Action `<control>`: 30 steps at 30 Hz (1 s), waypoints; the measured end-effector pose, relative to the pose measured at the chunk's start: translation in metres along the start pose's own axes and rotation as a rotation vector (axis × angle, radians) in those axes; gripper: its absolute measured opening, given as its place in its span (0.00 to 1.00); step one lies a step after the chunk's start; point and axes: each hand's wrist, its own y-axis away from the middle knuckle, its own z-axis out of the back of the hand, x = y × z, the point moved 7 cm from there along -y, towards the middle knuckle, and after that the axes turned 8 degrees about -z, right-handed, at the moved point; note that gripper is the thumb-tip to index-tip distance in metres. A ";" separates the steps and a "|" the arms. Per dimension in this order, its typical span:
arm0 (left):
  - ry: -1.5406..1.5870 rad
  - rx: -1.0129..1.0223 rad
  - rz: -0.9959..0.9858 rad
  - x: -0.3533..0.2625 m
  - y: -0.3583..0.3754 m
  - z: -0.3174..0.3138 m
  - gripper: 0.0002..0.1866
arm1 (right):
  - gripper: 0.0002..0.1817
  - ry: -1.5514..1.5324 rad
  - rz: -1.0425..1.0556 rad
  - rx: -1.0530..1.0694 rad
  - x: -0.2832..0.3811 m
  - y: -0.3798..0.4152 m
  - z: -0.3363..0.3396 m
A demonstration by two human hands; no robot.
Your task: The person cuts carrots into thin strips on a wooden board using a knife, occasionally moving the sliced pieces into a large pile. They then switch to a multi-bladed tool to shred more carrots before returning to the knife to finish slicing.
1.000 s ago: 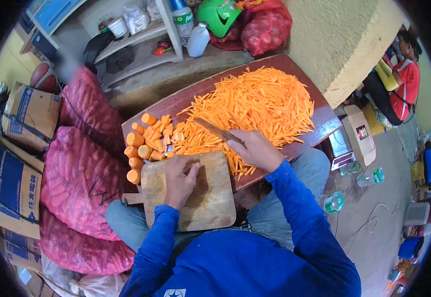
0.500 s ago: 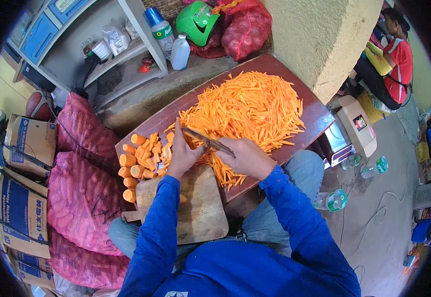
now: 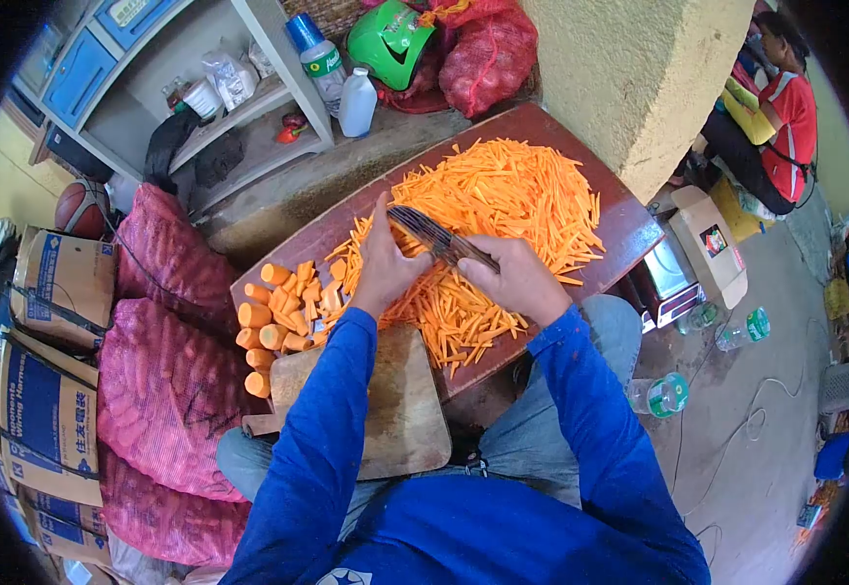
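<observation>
A knife (image 3: 429, 232) is held over the pile of carrot strips (image 3: 512, 190), its broad dark blade slanting up to the left. My right hand (image 3: 519, 280) is closed around its handle. Fingers stretched out and thumb apart, my left hand (image 3: 383, 263) stands at the blade, with the blade's tip end beside the fingers and the thumb close to its lower side. Thick carrot chunks (image 3: 273, 336) lie left of my left hand on the red-brown table (image 3: 619, 219). Nearer my body rests a worn wooden cutting board (image 3: 400, 419), partly hidden by my left sleeve.
Red mesh sacks (image 3: 171, 380) and cardboard boxes (image 3: 49, 409) are stacked at the left. A shelf (image 3: 249, 166), a white bottle (image 3: 357, 102) and a green helmet (image 3: 390, 44) stand behind. Plastic bottles (image 3: 666, 395) lie on the floor at right; a person (image 3: 790, 127) sits farther back.
Both hands and the knife have shifted a little to the right. The blade has turned to show more of its flat side, and my left palm has moved with it.
</observation>
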 end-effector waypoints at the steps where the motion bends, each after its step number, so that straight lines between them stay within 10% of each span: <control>1: 0.005 0.034 0.029 0.000 -0.002 -0.002 0.67 | 0.13 -0.024 -0.008 0.002 -0.001 -0.001 0.001; 17: 0.239 0.039 0.075 -0.019 -0.015 -0.005 0.69 | 0.12 -0.547 -0.315 0.151 -0.038 -0.020 0.015; 30: 0.562 0.019 0.073 0.001 -0.014 -0.006 0.48 | 0.15 -0.730 -0.318 0.182 -0.044 -0.019 0.013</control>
